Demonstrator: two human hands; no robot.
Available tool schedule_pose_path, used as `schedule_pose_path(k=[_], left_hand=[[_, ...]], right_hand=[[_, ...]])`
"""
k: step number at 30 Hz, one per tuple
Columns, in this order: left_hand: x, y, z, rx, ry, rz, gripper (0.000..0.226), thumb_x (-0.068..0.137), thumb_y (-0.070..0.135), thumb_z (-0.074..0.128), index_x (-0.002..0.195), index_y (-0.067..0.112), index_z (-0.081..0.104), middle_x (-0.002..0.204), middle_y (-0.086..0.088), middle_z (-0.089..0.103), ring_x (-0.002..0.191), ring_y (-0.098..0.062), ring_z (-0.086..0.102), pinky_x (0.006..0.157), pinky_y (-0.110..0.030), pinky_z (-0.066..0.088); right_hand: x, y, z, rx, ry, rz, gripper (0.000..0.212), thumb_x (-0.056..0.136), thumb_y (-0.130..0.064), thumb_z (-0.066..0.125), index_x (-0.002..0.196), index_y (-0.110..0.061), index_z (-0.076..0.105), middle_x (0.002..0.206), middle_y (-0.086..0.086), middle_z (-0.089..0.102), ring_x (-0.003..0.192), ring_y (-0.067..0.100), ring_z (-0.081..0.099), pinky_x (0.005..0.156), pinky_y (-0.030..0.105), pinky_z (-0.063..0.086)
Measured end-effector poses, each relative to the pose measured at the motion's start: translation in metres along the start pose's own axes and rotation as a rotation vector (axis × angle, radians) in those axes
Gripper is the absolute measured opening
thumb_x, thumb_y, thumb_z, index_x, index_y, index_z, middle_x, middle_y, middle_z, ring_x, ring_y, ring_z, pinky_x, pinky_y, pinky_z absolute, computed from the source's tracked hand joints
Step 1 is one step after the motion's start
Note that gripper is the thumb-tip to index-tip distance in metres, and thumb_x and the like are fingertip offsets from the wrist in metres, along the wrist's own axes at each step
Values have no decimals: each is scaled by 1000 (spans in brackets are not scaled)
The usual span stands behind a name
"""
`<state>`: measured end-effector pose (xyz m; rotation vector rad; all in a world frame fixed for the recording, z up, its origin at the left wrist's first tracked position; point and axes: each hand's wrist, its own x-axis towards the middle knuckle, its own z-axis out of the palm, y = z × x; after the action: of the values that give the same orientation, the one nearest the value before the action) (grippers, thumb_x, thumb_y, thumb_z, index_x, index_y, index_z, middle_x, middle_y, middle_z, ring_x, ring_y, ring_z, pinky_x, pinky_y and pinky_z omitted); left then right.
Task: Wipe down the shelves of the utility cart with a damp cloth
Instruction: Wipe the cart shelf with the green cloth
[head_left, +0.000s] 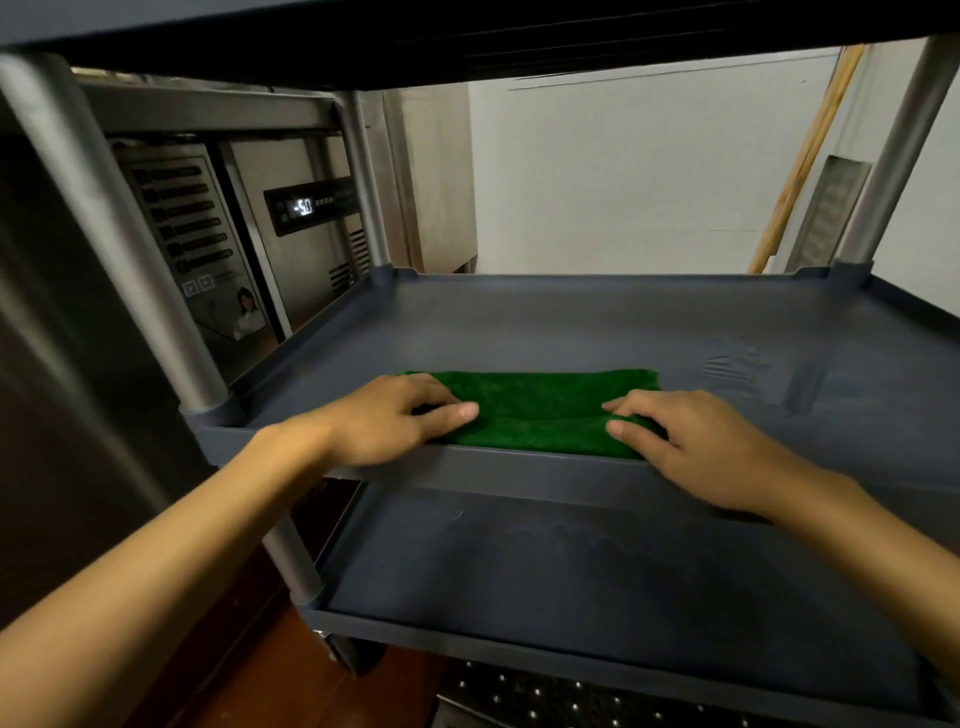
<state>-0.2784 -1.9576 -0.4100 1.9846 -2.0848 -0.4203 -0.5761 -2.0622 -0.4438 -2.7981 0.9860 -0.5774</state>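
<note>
Pressing on the green cloth (540, 410), both hands lie nearly flat with the fingers stretched out and nothing gripped. The left hand (395, 421) is on its 9 o'clock end and the right hand (691, 447) on its 3 o'clock end. The cloth sits folded on the middle shelf (571, 322), hard against the front rim at 6 o'clock.

With so loose a hold, a pull toward 6 o'clock could likely drag the cloth over the rim and drop it onto the lower shelf (571, 571). A hard push toward 12 o'clock might roll the cart, since a wheel (353, 654) shows underneath. The raised rim and the corners by the posts (104, 208) look easy to miss. Faint streaks (743, 369) at 3 o'clock suggest that patch may need another pass.

The top shelf (467, 31) hangs close overhead and would cramp a reach to the back. A steel fridge (311, 208) stands beyond at 10 o'clock, and a wooden pole (800, 171) leans on the wall at 2 o'clock.
</note>
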Motion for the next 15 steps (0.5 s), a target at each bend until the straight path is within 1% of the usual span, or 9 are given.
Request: schedule_pose_path(k=[2,4,5,7,9,10,12,13,15], left_hand=[[2,-2,0,67,7,19,36,98,45,54,127,27,65,131,11,58,122,-8,53,103,-23,37],[5,-4,1,103,34,21,30,99,35,59,125,23,67,129,9,60,119,-10,55,98,-21,37],[7,-4,2,109,64,20,27,98,32,60,121,21,69,125,6,62,116,-13,57,96,-23,39],[11,-2,6,133,130,19,22,99,27,61,113,15,71,116,1,66,110,-20,61,95,-30,44],[14,1,9,162,155,9,20,100,24,58,110,12,71,109,0,64,106,-23,60,92,-34,45],[14,3,10,163,160,7,20,101,23,56,109,11,70,103,1,61,104,-24,60,89,-32,43],[12,6,11,141,162,-1,21,103,21,52,103,8,67,93,5,53,97,-23,57,79,-27,34],[10,8,11,129,157,-15,22,104,21,50,100,7,66,91,5,50,94,-22,55,76,-25,30],[8,12,9,111,142,-53,26,106,22,45,98,4,62,91,3,51,90,-19,51,74,-25,28]], right_hand=[[-1,-1,-1,-39,31,-12,33,100,-38,45,119,-19,65,116,-2,70,105,22,64,87,37,47],[-1,-1,-1,-44,72,-24,30,101,-37,43,111,-20,65,99,1,72,91,27,66,78,41,47],[0,-1,-1,-32,93,-28,29,101,-36,43,108,-20,66,91,1,72,85,27,65,75,42,47],[0,2,-2,13,132,-33,28,101,-35,42,101,-20,66,73,-5,65,72,25,63,69,41,47],[0,4,-3,50,164,-29,26,101,-33,43,91,-19,63,58,-9,52,62,24,56,63,39,43],[0,4,-3,66,175,-25,25,101,-32,44,86,-21,60,54,-9,47,58,23,52,61,37,39],[0,4,-3,105,187,-16,26,102,-31,44,76,-27,50,51,-7,42,53,18,45,58,34,32],[0,4,-3,127,190,-12,30,102,-32,44,72,-28,46,50,-5,40,51,16,43,56,34,30],[0,3,-4,171,198,-8,37,102,-33,44,66,-29,41,48,-3,38,48,15,41,53,30,27]])
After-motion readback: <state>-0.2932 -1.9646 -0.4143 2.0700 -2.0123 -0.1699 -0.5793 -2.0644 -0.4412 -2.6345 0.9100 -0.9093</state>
